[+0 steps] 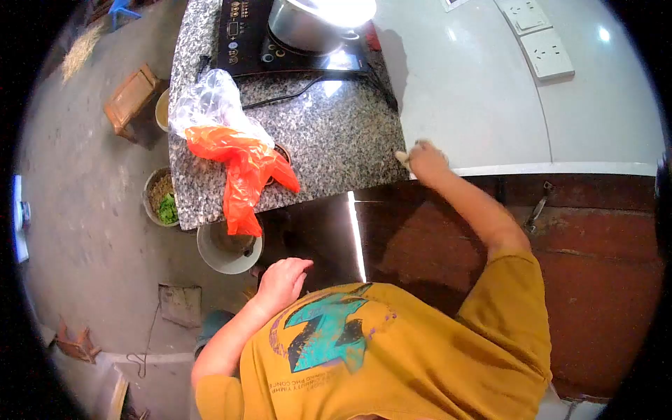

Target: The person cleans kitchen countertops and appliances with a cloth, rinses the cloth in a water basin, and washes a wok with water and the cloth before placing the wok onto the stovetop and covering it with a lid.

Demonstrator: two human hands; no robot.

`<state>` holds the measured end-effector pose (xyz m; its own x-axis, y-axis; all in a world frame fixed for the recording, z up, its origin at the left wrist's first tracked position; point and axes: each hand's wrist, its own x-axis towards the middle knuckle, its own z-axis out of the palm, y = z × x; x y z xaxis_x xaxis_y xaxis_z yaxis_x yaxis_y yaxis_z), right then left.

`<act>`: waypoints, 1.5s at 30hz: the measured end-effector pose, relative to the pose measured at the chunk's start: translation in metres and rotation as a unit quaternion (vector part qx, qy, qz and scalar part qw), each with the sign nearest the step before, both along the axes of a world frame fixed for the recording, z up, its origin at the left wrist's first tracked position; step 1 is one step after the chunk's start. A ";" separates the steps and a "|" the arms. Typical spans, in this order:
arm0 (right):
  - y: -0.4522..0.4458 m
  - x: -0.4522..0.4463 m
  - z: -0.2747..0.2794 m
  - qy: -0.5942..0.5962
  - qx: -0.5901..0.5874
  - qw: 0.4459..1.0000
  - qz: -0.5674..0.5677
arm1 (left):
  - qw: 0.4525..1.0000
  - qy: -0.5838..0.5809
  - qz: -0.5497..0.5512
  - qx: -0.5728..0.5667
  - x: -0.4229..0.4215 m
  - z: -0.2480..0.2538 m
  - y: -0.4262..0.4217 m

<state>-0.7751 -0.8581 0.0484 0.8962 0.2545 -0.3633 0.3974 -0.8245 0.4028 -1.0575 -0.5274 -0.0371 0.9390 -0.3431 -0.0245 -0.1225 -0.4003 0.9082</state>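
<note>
My right hand [428,160] reaches out to the counter's corner by the white wall. Its fingers are closed on a pale, crumpled cloth [403,160], pressed near the edge of the speckled granite counter [343,150]. In front of my shirt hangs my left hand [282,282], holding nothing, its fingers loosely extended and the thumb a little apart. On the counter's left part lie an orange plastic bag [245,171] and a clear plastic bag [220,105]. The orange bag partly covers a small round item, which I cannot make out.
A metal pot [311,28] stands on a black induction cooker [245,49], its cord trailing over the counter. Below the counter are a white bucket [231,262] and a basin with greens [167,208]. A wooden stool [133,98] stands left; wall sockets [549,54] are right.
</note>
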 end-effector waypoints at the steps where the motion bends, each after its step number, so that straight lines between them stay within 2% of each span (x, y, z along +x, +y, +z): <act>1: -0.012 0.025 -0.014 -0.025 -0.036 0.993 0.109 | 1.000 -0.001 0.000 -0.001 -0.003 0.000 -0.001; 2: -0.019 0.047 -0.023 -0.050 -0.072 0.973 0.215 | 1.000 -0.002 -0.001 -0.002 -0.005 -0.002 -0.003; 5: -0.023 0.077 -0.034 -0.150 -0.044 0.944 0.292 | 1.000 0.017 -0.021 0.011 -0.006 0.000 -0.007; 6: -0.020 0.062 -0.039 -0.208 0.042 0.950 0.228 | 0.999 0.023 -0.032 0.018 -0.008 -0.001 -0.008; 9: -0.016 0.001 -0.034 -0.134 0.071 0.986 0.072 | 0.998 0.022 -0.055 0.022 -0.014 -0.001 -0.007; 12: -0.048 -0.029 -0.035 0.044 -0.060 0.979 0.190 | 0.999 -0.003 -0.052 0.005 -0.019 0.004 -0.005; 15: -0.054 -0.011 -0.017 -0.079 0.069 0.993 0.046 | 0.999 -0.023 -0.039 0.006 -0.025 0.005 0.005; 16: -0.010 -0.008 0.048 -0.059 0.057 0.996 -0.043 | 0.999 -0.023 -0.032 0.011 -0.029 0.003 0.009; 17: -0.061 0.024 0.040 -0.151 0.056 0.981 0.106 | 0.999 -0.028 -0.027 0.015 -0.030 0.001 0.010; 18: -0.042 0.030 0.090 -0.214 0.030 0.972 0.090 | 0.999 -0.028 -0.023 0.015 -0.030 -0.001 0.011; 19: -0.045 0.040 0.131 -0.239 -0.015 0.963 0.123 | 0.999 -0.026 -0.019 0.016 -0.031 0.000 0.011; 20: -0.042 0.035 0.178 -0.286 0.022 0.948 0.141 | 0.999 -0.037 -0.012 0.006 -0.030 0.002 0.010; 21: -0.040 0.031 0.218 -0.331 -0.036 0.927 0.175 | 1.000 -0.014 -0.026 0.010 -0.027 0.008 0.009; 23: -0.043 0.015 0.278 -0.335 -0.055 0.908 0.245 | 0.998 -0.025 -0.049 0.005 -0.019 0.015 0.003; 26: -0.048 -0.004 0.259 -0.397 -0.079 0.890 0.212 | 0.995 -0.040 -0.096 0.005 -0.005 0.023 -0.008; 27: -0.038 -0.011 0.238 -0.383 -0.034 0.917 0.110 | 0.993 -0.043 -0.108 0.005 -0.001 0.021 -0.010; 28: -0.033 -0.017 0.216 -0.340 -0.098 0.931 0.094 | 0.991 -0.056 -0.120 0.009 0.003 0.021 -0.012; 29: -0.053 -0.007 0.173 -0.327 -0.059 0.934 0.132 | 0.991 -0.059 -0.119 0.005 0.004 0.017 -0.014; 30: -0.036 -0.008 0.151 -0.242 -0.031 0.969 0.039 | 0.992 -0.063 -0.111 -0.001 0.005 0.018 -0.014; 31: -0.040 -0.001 0.118 -0.219 -0.073 0.970 0.073 | 0.992 -0.066 -0.104 -0.006 0.005 0.020 -0.012; 33: -0.024 0.016 0.084 -0.177 0.001 0.983 0.043 | 0.994 -0.069 -0.084 0.003 0.005 0.020 -0.006; 36: -0.039 0.047 0.023 -0.142 -0.015 0.977 0.157 | 0.997 -0.039 -0.059 0.034 -0.007 0.006 0.007; 39: 0.003 0.070 0.078 -0.070 -0.107 0.983 0.135 | 0.998 -0.024 -0.042 0.040 -0.015 -0.008 0.014; 40: -0.004 0.101 0.076 -0.144 -0.011 0.984 0.101 | 0.998 -0.021 -0.039 0.038 -0.015 -0.008 0.014; 41: -0.009 0.134 0.081 -0.232 0.023 0.961 0.146 | 0.999 -0.025 -0.036 0.032 -0.009 -0.003 0.014; 42: 0.014 0.150 0.112 -0.241 0.024 0.967 0.077 | 0.999 -0.030 -0.032 0.027 0.002 0.005 0.012; 43: 0.027 0.171 0.138 -0.254 0.061 0.963 0.063 | 0.999 -0.034 -0.028 0.022 0.013 0.013 0.011; 44: 0.028 0.198 0.148 -0.354 0.005 0.926 0.132 | 0.999 -0.052 -0.005 0.001 0.027 0.020 0.009; 45: 0.031 0.233 0.158 -0.393 -0.040 0.906 0.151 | 0.997 -0.078 0.015 -0.001 0.041 0.027 0.006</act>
<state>-0.5425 -0.8273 0.2059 0.7802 0.5320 0.3290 0.1649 -0.6823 0.7123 -1.0165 -0.5217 -0.0102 0.9412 -0.3146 0.1228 -0.2500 -0.4045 0.8797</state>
